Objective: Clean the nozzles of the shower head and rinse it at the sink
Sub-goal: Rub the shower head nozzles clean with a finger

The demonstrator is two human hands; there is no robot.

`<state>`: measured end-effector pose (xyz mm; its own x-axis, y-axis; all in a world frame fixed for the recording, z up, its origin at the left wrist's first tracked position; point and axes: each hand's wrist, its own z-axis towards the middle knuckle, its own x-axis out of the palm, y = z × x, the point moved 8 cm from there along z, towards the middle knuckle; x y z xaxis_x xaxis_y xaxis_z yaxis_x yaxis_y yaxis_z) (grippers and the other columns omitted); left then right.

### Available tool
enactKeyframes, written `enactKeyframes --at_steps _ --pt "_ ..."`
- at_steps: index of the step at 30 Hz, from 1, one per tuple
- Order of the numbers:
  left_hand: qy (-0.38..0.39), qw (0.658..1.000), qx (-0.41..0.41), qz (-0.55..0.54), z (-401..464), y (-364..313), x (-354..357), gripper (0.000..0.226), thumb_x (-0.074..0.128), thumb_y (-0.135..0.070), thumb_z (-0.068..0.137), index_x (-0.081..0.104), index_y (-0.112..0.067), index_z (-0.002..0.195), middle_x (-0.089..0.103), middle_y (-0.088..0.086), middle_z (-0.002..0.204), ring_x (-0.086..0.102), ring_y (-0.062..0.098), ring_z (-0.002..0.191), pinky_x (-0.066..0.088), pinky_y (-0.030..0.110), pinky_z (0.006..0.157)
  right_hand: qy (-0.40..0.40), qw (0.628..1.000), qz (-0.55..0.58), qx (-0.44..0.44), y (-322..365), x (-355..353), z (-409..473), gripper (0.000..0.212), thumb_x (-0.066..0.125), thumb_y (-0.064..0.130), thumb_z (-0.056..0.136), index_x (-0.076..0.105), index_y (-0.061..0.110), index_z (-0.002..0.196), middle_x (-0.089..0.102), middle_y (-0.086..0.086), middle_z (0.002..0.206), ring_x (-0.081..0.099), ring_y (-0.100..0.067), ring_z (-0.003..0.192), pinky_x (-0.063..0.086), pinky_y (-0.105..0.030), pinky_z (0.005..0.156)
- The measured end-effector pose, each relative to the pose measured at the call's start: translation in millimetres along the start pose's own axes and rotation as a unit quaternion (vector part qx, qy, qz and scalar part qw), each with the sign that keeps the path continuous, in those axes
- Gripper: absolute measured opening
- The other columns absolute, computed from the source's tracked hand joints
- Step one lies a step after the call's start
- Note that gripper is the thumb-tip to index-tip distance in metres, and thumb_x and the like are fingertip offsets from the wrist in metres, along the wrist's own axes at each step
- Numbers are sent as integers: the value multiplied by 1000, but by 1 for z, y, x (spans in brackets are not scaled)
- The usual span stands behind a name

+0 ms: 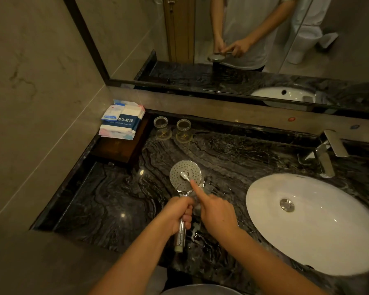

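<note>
the left hand (179,213) has a closed grip on the handle of the shower head (185,175), held face-up over the dark surface (119,201) left of the sink (313,226). the right hand (216,213) pinches a toothbrush (185,176) against the nozzles, forefinger stretched along it.

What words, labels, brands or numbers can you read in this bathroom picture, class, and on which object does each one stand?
"毛巾套装": white characters on the dark blue band of the plastic-wrapped white towel pack on the brown wooden tray.
Small line under those characters: too blurred to read.
Small blue label on the pack's upper left: too blurred to read.
Red round sticker on the beige ledge: unreadable.
Chrome shower head, white oval sink: no text visible.
</note>
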<state>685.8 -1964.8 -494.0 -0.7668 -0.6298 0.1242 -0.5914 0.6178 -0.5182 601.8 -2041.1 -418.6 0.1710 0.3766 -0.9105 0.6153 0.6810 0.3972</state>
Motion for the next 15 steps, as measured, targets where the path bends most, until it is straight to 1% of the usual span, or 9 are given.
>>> enactKeyframes --at_steps 3,6,10,15 --pt "6 1000 -6 -15 3 -3 3 35 56 -9 89 43 -18 57 28 -4 46 24 9 32 26 15 39 -4 1000 -2 6 -1 -5 5 79 39 20 99 -14 55 146 64 -4 93 63 -25 77 52 -41 66" --pt "11 999 -13 -30 4 -5 0 35 56 -10 90 43 -18 58 29 -5 45 25 9 32 27 17 36 8 1000 -5 5 -4 1 -4 80 41 23 99 -13 56 148 66 -4 96 65 -26 80 52 -39 66" --pt "14 998 -21 -52 7 -4 -7 36 56 -11 90 43 -19 58 31 -6 44 25 8 31 28 18 33 25 1000 -4 3 -7 11 -20 81 40 24 101 -21 57 143 65 -3 98 66 -24 82 50 -38 67" --pt "22 998 -28 -56 7 2 -1 34 56 -11 89 43 -18 59 30 -6 44 26 8 31 27 17 34 13 1000 -7 6 -10 3 -6 81 41 24 100 -19 58 142 66 -6 96 65 -27 80 52 -40 66"
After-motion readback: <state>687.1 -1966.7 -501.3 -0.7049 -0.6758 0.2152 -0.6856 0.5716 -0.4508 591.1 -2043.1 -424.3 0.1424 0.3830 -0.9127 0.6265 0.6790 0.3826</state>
